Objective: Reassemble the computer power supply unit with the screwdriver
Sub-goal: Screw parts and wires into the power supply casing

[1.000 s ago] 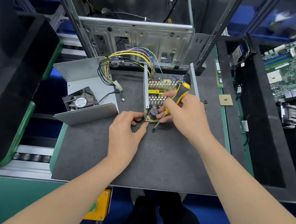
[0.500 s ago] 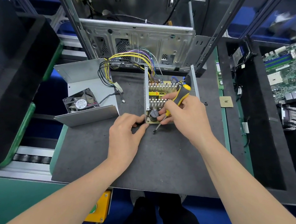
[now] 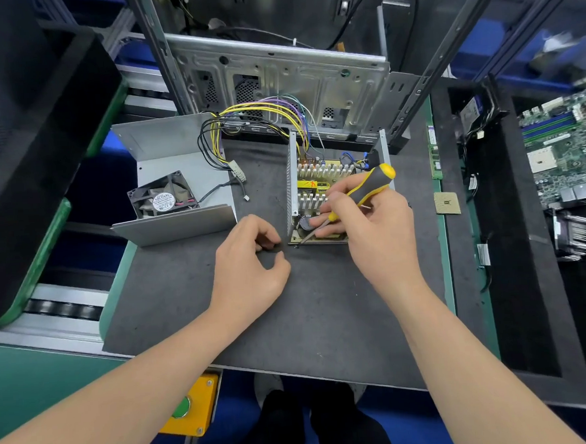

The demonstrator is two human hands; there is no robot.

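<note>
Presently, open grey metal power-supply casing [image 3: 294,187] holds finned circuit board [image 3: 320,185]; right hand [image 3: 374,230] grips yellow-black screwdriver [image 3: 371,182], tip at board's near corner. Left hand [image 3: 250,269] curled beside casing; contents indeterminate.

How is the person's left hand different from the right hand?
The right hand grips the yellow-and-black screwdriver, while the left hand holds nothing that shows. The right hand reaches over the open metal power supply box. The left hand sits beside the box's near corner, on the dark grey mat. The left fingers curl loosely, and the right fingers close round the tool. Both hands are bare and near the box's front edge.
</note>
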